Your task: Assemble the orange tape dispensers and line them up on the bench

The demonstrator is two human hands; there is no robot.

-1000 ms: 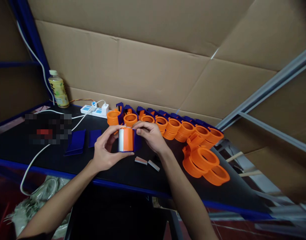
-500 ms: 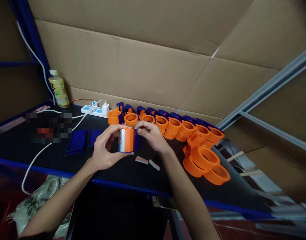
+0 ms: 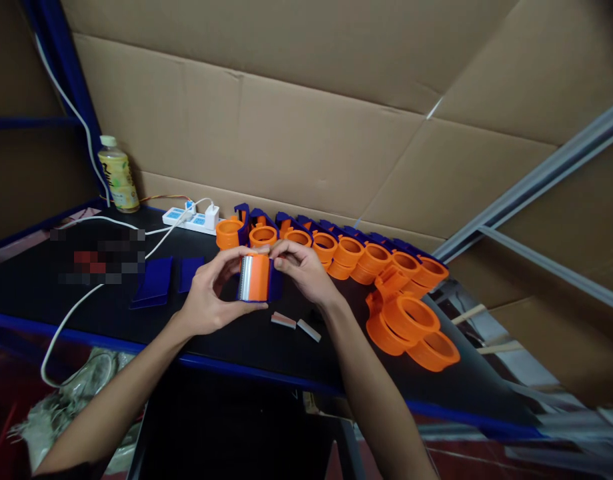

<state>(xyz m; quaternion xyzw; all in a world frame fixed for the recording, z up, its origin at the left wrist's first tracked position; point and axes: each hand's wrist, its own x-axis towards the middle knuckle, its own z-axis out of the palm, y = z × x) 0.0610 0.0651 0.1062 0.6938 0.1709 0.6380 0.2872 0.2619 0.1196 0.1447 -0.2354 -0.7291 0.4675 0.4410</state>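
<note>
An orange and blue tape dispenser [image 3: 259, 279] with a silvery serrated strip along its left side is held up over the black table. My left hand [image 3: 211, 290] clamps it from the left, thumb below and fingers over the top. At its upper right corner, my right hand [image 3: 303, 270] has thumb and fingers closed on the edge beside the blue part; the fingertips partly hide what they press. Two small metal strips [image 3: 309, 330] lie on the table just below the hands.
Several orange and blue dispensers [image 3: 347, 248] stand in a row along the cardboard wall. Orange double-ring parts [image 3: 411, 317] are stacked at right. Blue plates [image 3: 155, 280] lie at left. Behind them are a power strip [image 3: 179, 217] with white cables and a drink bottle [image 3: 119, 177].
Both hands keep their hold on the dispenser, nearly still. The view has shifted slightly; the other things stay where they were.
</note>
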